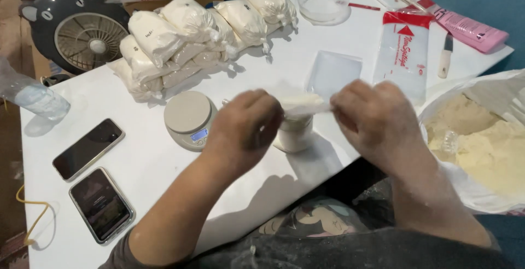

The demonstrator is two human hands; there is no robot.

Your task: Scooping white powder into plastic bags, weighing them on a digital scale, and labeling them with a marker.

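My left hand (pixel 247 129) and my right hand (pixel 372 118) both grip the top of a small clear plastic bag (pixel 298 124) filled with pale powder. The bag's mouth is stretched flat between the two hands. Its filled lower part hangs just above the white table (pixel 164 181), partly hidden behind my left hand. Both hands are dusted with powder.
A small round scale (pixel 188 118) sits left of the bag. Several filled, tied bags (pixel 191 33) are stacked at the back. Two phones (pixel 87 148) lie at left, a big sack of powder (pixel 492 143) stands at right. Also here: a fan (pixel 82 31), a clear lid (pixel 324 2), empty bags (pixel 404 50), a knife (pixel 445 55).
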